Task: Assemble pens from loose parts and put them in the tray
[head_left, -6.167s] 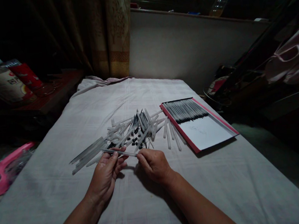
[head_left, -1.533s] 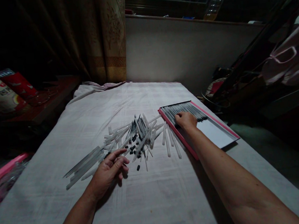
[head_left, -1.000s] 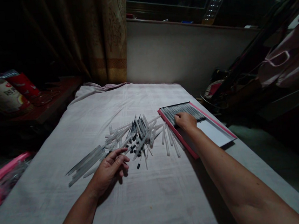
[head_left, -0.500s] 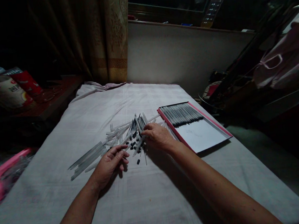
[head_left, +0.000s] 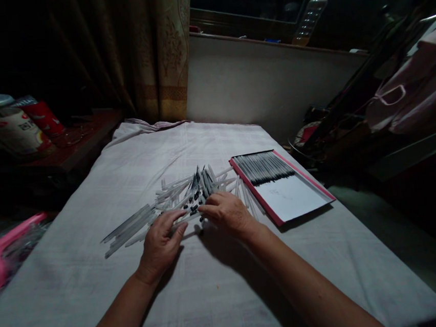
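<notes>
My left hand (head_left: 163,241) is closed, its thumb and fingers round the end of a pale pen tube (head_left: 191,218) that points toward the other hand. Close by on the right, my right hand (head_left: 228,215) pinches at the tube's far end; whatever sits in its fingertips is too small to make out. Behind both hands lies a loose pile of whitish translucent pen tubes (head_left: 174,189). Dark-tipped slender pieces (head_left: 195,182) stick up in its middle. Small black caps (head_left: 193,208) are scattered between the hands. More tubes (head_left: 129,228) lie side by side at the left.
A shallow red-edged box (head_left: 258,198) at the right holds a row of dark-ended tubes (head_left: 266,166) above a white sheet (head_left: 283,201). Everything lies on a pale cloth (head_left: 200,299). Jars (head_left: 16,129) stand on a side table, with a pink plastic object (head_left: 3,256) below.
My right hand has come down and left, away from the upright dark pieces, to meet the tube. My left hand has lifted slightly, and its fingers have closed on the tube.
</notes>
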`<state>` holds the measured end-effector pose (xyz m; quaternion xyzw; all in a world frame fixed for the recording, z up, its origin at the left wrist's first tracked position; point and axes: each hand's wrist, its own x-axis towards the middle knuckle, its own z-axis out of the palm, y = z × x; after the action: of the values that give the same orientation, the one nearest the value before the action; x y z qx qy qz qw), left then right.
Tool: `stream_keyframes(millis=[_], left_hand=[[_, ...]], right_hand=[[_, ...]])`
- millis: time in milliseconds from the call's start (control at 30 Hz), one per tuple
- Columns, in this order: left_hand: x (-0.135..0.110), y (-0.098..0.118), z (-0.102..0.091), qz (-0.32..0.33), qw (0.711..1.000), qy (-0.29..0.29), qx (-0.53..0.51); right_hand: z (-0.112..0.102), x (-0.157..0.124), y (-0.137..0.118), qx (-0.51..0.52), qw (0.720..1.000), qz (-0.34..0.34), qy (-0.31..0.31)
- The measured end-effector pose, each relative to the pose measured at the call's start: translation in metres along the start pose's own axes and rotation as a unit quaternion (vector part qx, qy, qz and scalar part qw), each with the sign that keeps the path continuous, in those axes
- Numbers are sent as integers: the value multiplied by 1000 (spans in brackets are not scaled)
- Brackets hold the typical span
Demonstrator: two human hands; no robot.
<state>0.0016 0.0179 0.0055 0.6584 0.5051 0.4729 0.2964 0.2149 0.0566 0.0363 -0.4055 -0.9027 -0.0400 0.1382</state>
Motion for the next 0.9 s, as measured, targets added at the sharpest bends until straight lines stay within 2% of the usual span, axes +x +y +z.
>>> stream_keyframes(millis=[67,133,267,400,567,667,767,833,900], left_hand=[[-2,0,2,23,998,-43,34],[-4,0,3,16,995,-71,63],[-4,0,2,-9,995,-49,91],[-5,-4,0,0,995,-22,100],[-5,-14,2,98,979,-27,178],[-5,-17,2,140,968,-17,205],[-5,-17,2,155,965,-13,212],[-4,-18,1,157,965,-13,210],[-4,-18,1,156,966,-11,207]], right_hand=[[7,-6,-9,23,999,-7,26],[13,-14,-13,49,997,4,63],[20,-32,-3,73,984,94,130],[19,-46,10,44,984,132,112],[23,-42,5,-13,990,124,69],[27,-35,1,-41,989,108,87],[25,-35,0,-31,981,70,177],[19,-38,0,8,962,51,269],[11,-41,0,75,933,61,347]])
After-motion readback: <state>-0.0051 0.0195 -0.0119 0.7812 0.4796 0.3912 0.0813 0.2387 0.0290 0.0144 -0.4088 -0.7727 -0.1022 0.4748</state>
